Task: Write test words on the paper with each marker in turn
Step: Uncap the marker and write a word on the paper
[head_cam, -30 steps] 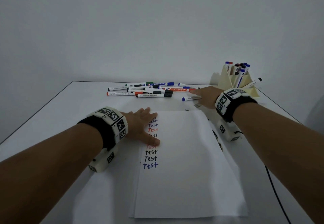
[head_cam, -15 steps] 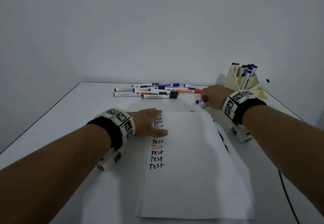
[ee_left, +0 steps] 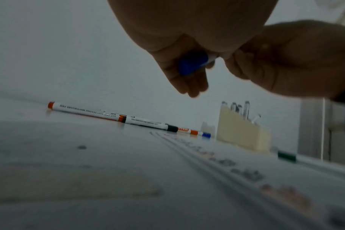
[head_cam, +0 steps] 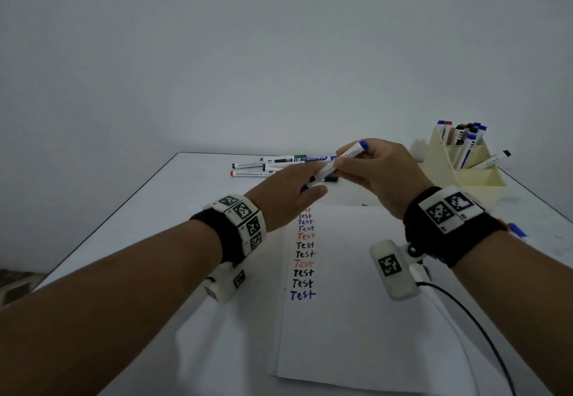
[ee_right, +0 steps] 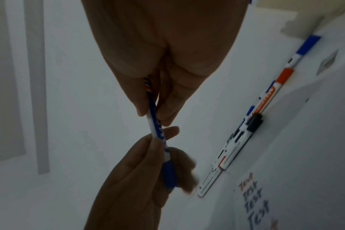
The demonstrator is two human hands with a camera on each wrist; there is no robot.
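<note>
A white marker with a blue cap (head_cam: 350,153) is held slanted in the air above the top of the paper (head_cam: 356,318). My right hand (head_cam: 375,169) grips its barrel (ee_right: 158,127) at the upper end. My left hand (head_cam: 288,197) has its fingers wrapped round the blue cap (ee_left: 193,62) at the lower end; the same cap (ee_right: 168,175) shows in the right wrist view. The paper lies flat on the white table (head_cam: 155,225). Down its left side runs a column of "Test" words (head_cam: 304,256) in black, red and blue.
Several loose markers (head_cam: 279,164) lie in a pile at the back of the table. A cream holder (head_cam: 465,175) with more markers stands at the back right. A blue-capped marker (head_cam: 517,229) lies behind my right wrist. A black cable (head_cam: 471,321) crosses the paper's right side.
My right hand lifted the blue marker off the table and brought it left and up. My left hand left the paper and rose to take hold of the cap end.
</note>
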